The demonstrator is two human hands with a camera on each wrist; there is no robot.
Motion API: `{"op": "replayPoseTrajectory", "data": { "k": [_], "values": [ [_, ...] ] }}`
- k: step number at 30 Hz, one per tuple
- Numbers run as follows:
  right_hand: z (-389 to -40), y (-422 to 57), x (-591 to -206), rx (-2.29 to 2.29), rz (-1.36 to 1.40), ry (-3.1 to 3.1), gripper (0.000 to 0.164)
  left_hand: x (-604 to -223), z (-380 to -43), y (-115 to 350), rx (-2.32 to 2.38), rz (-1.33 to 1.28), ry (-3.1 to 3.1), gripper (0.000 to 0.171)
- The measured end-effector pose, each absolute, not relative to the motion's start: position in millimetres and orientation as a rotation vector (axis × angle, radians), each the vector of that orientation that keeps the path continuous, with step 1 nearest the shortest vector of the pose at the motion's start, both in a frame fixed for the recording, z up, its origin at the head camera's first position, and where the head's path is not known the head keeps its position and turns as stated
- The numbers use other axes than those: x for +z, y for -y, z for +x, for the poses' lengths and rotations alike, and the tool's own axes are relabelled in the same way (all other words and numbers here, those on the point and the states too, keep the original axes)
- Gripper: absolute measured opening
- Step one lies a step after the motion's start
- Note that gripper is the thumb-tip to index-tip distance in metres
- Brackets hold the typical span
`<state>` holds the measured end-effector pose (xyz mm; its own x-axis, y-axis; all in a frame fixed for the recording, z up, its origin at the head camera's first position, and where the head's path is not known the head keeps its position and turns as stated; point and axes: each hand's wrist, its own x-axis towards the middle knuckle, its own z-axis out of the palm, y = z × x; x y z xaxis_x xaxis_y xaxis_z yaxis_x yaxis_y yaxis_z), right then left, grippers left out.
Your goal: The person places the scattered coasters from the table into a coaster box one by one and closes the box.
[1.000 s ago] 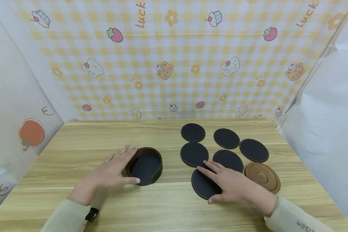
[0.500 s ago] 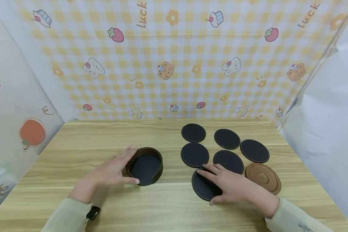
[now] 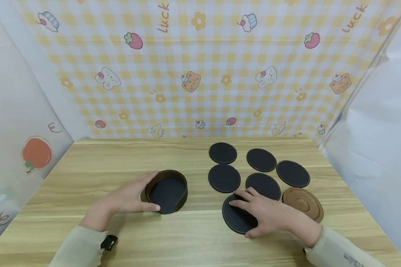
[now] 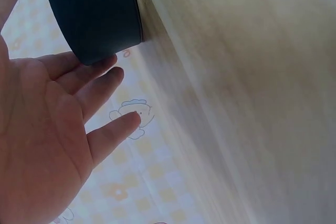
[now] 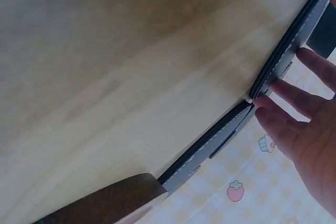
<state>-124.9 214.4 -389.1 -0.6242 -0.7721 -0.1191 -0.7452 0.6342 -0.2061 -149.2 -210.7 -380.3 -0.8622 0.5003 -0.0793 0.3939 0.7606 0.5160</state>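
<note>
The front black coaster [image 3: 238, 217] is set flat on the desk [image 3: 194, 241], its rim lightly pinched across by the widely spread grip of the right hand [image 3: 269, 213]. Thin, stiff, light handling is expected — best taken by opposite edges. The round holder [image 3: 170, 174] is loosely spanned by the left hand [image 3: 128, 196].

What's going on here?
A person is working with both hands at a wooden table. The left grip is spread at the side of a round, open-topped holder. The right grip spans the nearest dark disc, touching its rim. Five more dark discs lie flat farther back, with a brown disc near the right forearm.
</note>
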Motion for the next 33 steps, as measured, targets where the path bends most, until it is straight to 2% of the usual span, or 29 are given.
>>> {"op": "replayPoseTrajectory", "data": {
  "k": [8,33],
  "values": [
    [-127.0,-214.2,-391.5,-0.2,-1.335,-2.68,0.079,-381.1,-152.2,209.3,0.803,0.702,-2.722,0.11],
    [-135.8,-185.0,-377.7,-0.261,-1.319,-2.685,0.077,-379.4,-152.4,208.5,0.878,0.573,-2.62,0.109]
  ]
}}
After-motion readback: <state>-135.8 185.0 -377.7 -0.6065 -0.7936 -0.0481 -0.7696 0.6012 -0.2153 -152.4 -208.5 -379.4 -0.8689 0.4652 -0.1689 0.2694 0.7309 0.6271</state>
